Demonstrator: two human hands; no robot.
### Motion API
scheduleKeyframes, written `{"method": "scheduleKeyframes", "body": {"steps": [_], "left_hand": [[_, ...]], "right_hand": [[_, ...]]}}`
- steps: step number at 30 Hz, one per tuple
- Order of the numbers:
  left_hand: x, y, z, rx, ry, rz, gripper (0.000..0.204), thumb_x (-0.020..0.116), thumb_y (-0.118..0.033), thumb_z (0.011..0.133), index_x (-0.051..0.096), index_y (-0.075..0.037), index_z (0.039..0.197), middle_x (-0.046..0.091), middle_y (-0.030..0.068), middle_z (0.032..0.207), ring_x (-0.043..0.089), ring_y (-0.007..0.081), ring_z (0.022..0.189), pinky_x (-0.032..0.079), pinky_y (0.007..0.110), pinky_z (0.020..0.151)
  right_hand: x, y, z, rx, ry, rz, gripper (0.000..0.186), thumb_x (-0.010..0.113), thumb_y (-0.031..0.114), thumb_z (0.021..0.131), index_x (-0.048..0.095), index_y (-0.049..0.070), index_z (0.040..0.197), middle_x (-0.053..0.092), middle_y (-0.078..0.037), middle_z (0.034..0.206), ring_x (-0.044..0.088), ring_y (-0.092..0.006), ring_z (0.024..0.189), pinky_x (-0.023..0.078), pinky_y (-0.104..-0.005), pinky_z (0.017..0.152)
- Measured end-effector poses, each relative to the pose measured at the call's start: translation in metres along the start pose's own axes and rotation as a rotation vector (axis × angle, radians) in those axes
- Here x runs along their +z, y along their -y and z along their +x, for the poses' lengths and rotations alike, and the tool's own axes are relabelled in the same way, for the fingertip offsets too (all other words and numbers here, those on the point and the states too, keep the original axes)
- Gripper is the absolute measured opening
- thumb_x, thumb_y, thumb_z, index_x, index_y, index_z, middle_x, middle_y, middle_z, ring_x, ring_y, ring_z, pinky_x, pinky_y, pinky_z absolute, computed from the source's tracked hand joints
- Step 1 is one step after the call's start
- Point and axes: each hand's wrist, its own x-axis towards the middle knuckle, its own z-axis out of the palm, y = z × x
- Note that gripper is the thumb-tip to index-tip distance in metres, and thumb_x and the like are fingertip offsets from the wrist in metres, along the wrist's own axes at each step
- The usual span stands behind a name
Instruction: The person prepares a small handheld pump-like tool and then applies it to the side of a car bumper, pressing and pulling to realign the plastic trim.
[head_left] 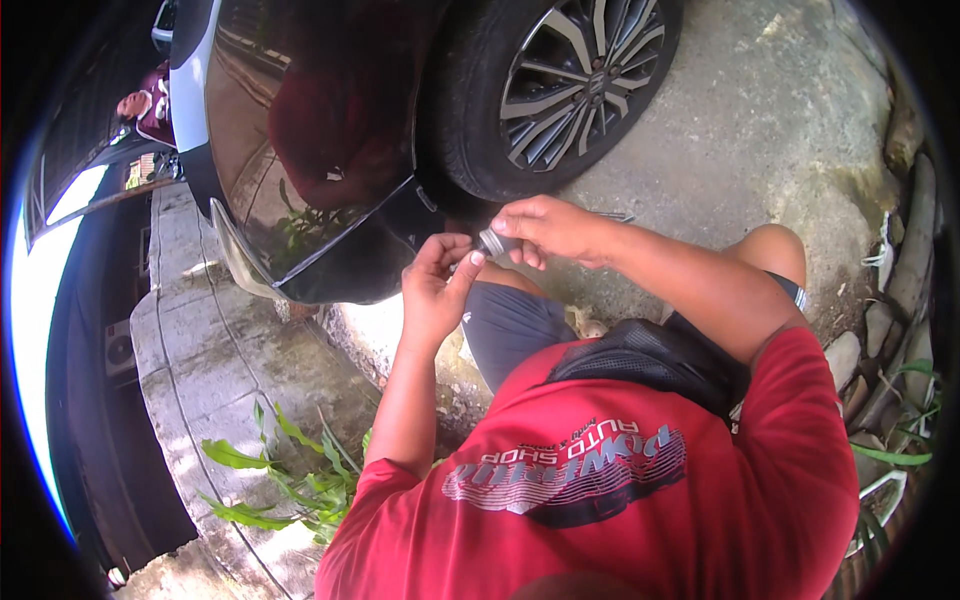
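My left hand point(440, 275) and my right hand point(540, 232) meet in front of me, both with fingers closed around a small grey ringed cylindrical part point(491, 242) with a darker narrow end toward my left thumb. Just beyond them are the glossy dark car bumper point(330, 255) and a black tire point(470, 110) on a silver-and-black alloy wheel point(545, 85). A slim metal item, too small to make out, lies on the concrete point(720, 150) behind my right wrist.
Leafy plants point(290, 470) grow at lower left beside paved concrete point(210, 350). Stones and logs point(900, 280) line the right side. A person in maroon point(150, 110) is in the distance at upper left. My bent knee point(770, 250) is at right.
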Motion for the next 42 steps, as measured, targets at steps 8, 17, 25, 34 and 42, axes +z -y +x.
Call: {"method": "scheduleKeyframes", "body": {"steps": [8, 17, 25, 34, 42], "left_hand": [[-0.159, -0.116, 0.009, 0.711, -0.76, 0.403, 0.043, 0.06, -0.025, 0.103, 0.054, 0.007, 0.132, 0.068, 0.0196, 0.113, 0.069, 0.0252, 0.102, 0.055, 0.031, 0.08], [-0.275, -0.077, 0.101, 0.165, -0.608, 0.257, 0.062, 0.039, -0.054, 0.107, 0.053, -0.006, 0.144, 0.058, 0.0136, 0.138, 0.05, 0.0207, 0.132, 0.036, 0.037, 0.112], [-0.251, -0.089, 0.126, 0.073, -0.661, 0.275, 0.056, 0.045, -0.062, 0.103, 0.063, -0.009, 0.098, 0.054, -0.0011, 0.087, 0.049, 0.0093, 0.082, 0.042, 0.026, 0.078], [-0.276, -0.069, 0.13, 0.093, -0.689, 0.365, 0.067, 0.047, -0.063, 0.101, 0.069, 0.0, 0.108, 0.063, 0.005, 0.094, 0.056, 0.0153, 0.089, 0.045, 0.03, 0.086], [-0.268, -0.073, 0.128, 0.098, -0.694, 0.314, 0.068, 0.047, -0.058, 0.103, 0.065, 0.004, 0.125, 0.066, 0.0101, 0.109, 0.058, 0.0186, 0.102, 0.044, 0.032, 0.095]], "right_hand": [[-0.032, 0.018, 0.039, -0.079, -0.321, -0.034, 0.028, 0.059, 0.031, 0.103, 0.066, 0.006, 0.111, 0.059, 0.0, 0.082, 0.051, -0.0063, 0.062, 0.044, -0.0228, 0.057], [-0.011, 0.019, 0.061, -0.029, -0.246, -0.076, 0.034, 0.061, 0.038, 0.101, 0.068, 0.005, 0.107, 0.058, 0.0, 0.076, 0.05, -0.0069, 0.062, 0.043, -0.023, 0.055], [-0.018, 0.018, 0.063, -0.02, -0.292, -0.076, 0.036, 0.06, 0.038, 0.102, 0.067, 0.004, 0.11, 0.058, -0.001, 0.078, 0.048, -0.0071, 0.061, 0.043, -0.0237, 0.055], [-0.017, 0.014, 0.067, -0.027, -0.28, -0.101, 0.039, 0.06, 0.039, 0.102, 0.067, 0.002, 0.11, 0.057, 0.0, 0.076, 0.047, -0.007, 0.06, 0.041, -0.0246, 0.054], [-0.016, 0.017, 0.061, 0.086, -0.255, -0.015, 0.044, 0.059, 0.044, 0.102, 0.067, 0.001, 0.102, 0.053, 0.0, 0.067, 0.041, -0.0068, 0.049, 0.035, -0.0246, 0.044]]}}
